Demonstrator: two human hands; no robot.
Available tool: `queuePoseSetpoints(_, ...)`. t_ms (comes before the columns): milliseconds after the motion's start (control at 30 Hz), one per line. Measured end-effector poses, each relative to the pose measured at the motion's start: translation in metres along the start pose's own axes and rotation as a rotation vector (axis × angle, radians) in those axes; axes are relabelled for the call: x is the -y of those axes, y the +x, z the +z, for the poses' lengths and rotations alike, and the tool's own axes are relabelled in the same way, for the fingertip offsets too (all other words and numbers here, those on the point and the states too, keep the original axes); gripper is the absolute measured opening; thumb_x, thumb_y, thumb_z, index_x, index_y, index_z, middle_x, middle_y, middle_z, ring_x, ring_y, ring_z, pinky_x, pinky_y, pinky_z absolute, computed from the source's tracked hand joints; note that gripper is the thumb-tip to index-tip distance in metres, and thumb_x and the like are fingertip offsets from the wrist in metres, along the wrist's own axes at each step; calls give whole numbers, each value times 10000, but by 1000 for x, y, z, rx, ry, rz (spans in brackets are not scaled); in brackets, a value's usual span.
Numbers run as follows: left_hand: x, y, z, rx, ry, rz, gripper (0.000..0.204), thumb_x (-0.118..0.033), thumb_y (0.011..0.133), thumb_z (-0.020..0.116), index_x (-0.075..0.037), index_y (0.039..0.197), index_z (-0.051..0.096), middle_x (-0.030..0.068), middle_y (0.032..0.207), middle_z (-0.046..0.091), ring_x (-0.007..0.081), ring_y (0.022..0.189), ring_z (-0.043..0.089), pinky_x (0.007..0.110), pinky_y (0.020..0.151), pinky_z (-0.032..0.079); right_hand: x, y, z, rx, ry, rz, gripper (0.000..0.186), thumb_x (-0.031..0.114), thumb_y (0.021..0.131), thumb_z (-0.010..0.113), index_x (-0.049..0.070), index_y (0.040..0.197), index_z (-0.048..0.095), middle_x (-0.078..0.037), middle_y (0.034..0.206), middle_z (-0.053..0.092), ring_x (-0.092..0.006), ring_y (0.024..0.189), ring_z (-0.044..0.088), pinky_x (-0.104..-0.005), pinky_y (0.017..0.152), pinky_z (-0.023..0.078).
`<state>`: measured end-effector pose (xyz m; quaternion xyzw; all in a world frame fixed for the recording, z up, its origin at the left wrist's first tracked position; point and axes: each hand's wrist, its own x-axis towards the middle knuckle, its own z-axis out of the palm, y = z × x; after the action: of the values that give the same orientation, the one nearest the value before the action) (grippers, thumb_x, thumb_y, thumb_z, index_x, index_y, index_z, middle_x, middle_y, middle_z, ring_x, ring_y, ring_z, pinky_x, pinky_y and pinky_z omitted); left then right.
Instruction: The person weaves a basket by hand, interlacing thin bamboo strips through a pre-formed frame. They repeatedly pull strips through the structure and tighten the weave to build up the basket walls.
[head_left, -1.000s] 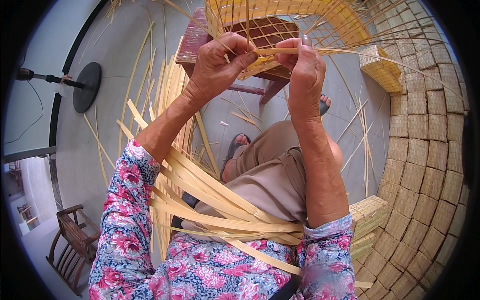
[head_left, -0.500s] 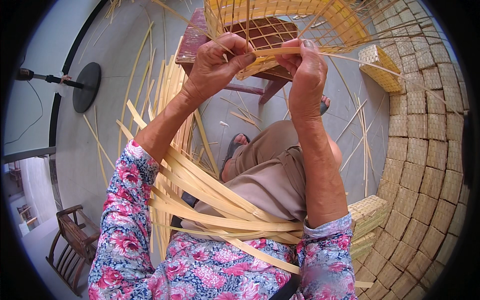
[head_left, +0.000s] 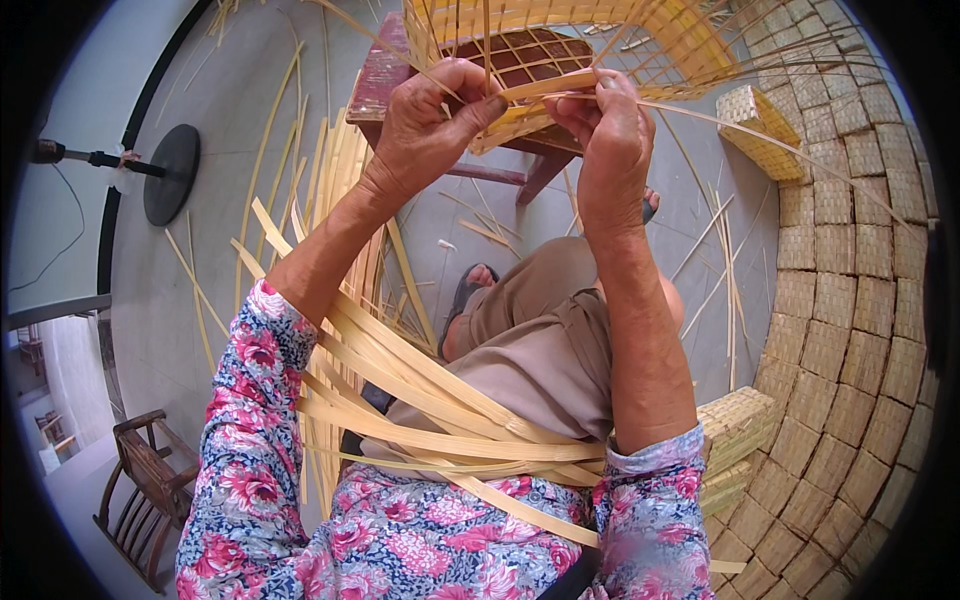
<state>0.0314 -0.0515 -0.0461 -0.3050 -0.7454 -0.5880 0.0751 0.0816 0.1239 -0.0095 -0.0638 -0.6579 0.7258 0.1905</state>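
Observation:
A half-woven open-lattice basket [head_left: 570,40] of yellow bamboo strips, with long loose ends, rests on a worn red wooden stool [head_left: 372,95] at top. My left hand [head_left: 440,125] pinches a flat bamboo strip [head_left: 545,85] at the basket's near rim, among upright stakes. My right hand [head_left: 608,140] grips the same strip a little to the right, thumb on top, with a thin length trailing off rightward. A bundle of wide pale strips [head_left: 460,410] lies across my lap and beside my left forearm.
Stacked woven blocks [head_left: 820,350] fill the right side, with a small yellow basket [head_left: 760,135] by them. Loose strips lie on the grey floor [head_left: 500,240]. A black round stand base [head_left: 172,175] is at left, a wooden chair [head_left: 150,480] at lower left.
The strip between my fingers has risen slightly and tilted up toward the right. My right thumb has bent over it, and both hands have shifted a little.

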Motion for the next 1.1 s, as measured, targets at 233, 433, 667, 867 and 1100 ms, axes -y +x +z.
queuePoseSetpoints(233,-2,-1,3,-58,21,2,123,-97,906,759,-24,928,663,13,826,622,78,734,593,250,668,502,-3,0,0,-1,-12,-4,354,279,978,401,10,975,632,-53,757,606,-146,743,549,-310,733,459)
queuePoseSetpoints(433,-5,-2,5,-70,61,23,120,-86,903,760,-22,931,662,18,820,622,80,728,600,248,655,503,-3,0,-1,13,-24,-7,350,282,979,405,14,991,630,-49,768,609,-140,765,552,-308,725,458)
queuePoseSetpoints(667,-2,1,4,-52,26,-3,91,-101,939,729,-44,943,659,-21,793,595,60,719,562,224,643,485,-3,1,0,15,-45,-34,330,282,994,431,13,984,622,-54,770,614,-136,752,550,-301,701,452)
queuePoseSetpoints(867,-6,2,3,-61,51,3,107,-93,923,744,-25,931,662,-9,801,614,61,725,590,224,647,502,-4,0,0,14,-53,-60,300,275,1010,448,18,943,586,-55,762,607,-122,724,542,-294,664,447)
queuePoseSetpoints(1100,-1,1,5,-78,53,9,134,-90,904,763,-5,928,663,6,806,633,74,739,615,233,663,517,-6,-1,2,14,-84,-122,266,252,1013,477,10,956,571,-45,751,600,-112,697,551,-295,624,466)
